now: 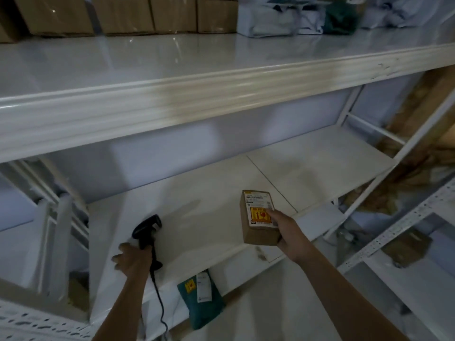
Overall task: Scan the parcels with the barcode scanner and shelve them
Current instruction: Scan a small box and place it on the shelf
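Observation:
My right hand [289, 233] grips a small brown cardboard parcel [258, 217] with a white and orange label on top, holding it just above the front part of the white lower shelf [209, 207]. My left hand [131, 260] holds the handle of a black corded barcode scanner [147, 230], its head pointing up and to the right over the same shelf. The scanner sits well to the left of the parcel. Its cable hangs down past my left forearm.
A green mailer bag [203, 300] with a label lies below the shelf's front edge. The upper shelf [172, 94] carries brown boxes [123, 14] at the back left and white and green bags [283, 19] at the back right. White rack posts [384, 183] stand to the right.

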`<state>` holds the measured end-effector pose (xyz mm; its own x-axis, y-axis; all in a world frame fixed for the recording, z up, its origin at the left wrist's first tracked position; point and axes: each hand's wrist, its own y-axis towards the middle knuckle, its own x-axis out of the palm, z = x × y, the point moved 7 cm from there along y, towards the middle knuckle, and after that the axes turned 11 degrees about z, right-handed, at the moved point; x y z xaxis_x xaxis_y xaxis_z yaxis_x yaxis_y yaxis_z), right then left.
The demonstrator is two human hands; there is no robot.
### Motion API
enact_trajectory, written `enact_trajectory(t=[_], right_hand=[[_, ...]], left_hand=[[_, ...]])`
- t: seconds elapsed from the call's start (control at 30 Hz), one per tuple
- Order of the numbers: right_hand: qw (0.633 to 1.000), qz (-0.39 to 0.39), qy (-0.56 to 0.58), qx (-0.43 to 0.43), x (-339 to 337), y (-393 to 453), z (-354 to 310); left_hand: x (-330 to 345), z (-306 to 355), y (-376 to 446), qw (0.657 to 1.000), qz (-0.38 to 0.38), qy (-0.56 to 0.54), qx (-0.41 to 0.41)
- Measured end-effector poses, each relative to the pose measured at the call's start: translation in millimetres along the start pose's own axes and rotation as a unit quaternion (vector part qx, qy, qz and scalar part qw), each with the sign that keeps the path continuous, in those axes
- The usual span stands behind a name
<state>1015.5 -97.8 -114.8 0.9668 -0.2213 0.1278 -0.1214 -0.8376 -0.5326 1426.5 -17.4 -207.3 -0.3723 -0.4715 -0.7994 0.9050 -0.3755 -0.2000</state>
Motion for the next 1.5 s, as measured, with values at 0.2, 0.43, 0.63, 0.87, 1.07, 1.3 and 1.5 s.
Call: enact_trajectory(t=[0.2, 0.43, 0.63, 0.87, 1.07, 1.3, 1.5], right_hand=[[0.999, 0.030, -0.021, -0.020, -61.5, -2.1, -44.0], [0.999, 0.046, -0.019, -0.010, -183.8, -19.9, -129.2], [0.996, 0.039, -0.031, -0.070, -291.3, -45.6, -235.8], [0.834, 0.097, -0.305, -0.450, -354.3, -94.7, -373.4], [0.681, 0.187, -0.389, -0.591, -377.3, -84.3, -452.0], [0.627, 0.277, -0.342, -0.643, -415.4, -60.4, -529.8], [0.582, 0.305, -0.348, -0.669, -419.5, -3.7, -612.6]], left_hand=[[-24.3, 146.0, -157.0, 0.922, 0.011, -0.131, 0.363], [25.7, 269.7, -434.0, 0.671, -0.261, -0.127, 0.682], [8.4, 359.6, -551.9, 0.602, -0.143, -0.177, 0.766], [-19.8, 476.0, -628.0, 0.590, -0.081, -0.198, 0.779], [-19.4, 561.1, -684.6, 0.567, -0.015, -0.220, 0.793], [-1.9, 646.7, -731.5, 0.521, -0.011, -0.275, 0.808], [18.8, 744.5, -737.3, 0.537, -0.011, -0.277, 0.796]])
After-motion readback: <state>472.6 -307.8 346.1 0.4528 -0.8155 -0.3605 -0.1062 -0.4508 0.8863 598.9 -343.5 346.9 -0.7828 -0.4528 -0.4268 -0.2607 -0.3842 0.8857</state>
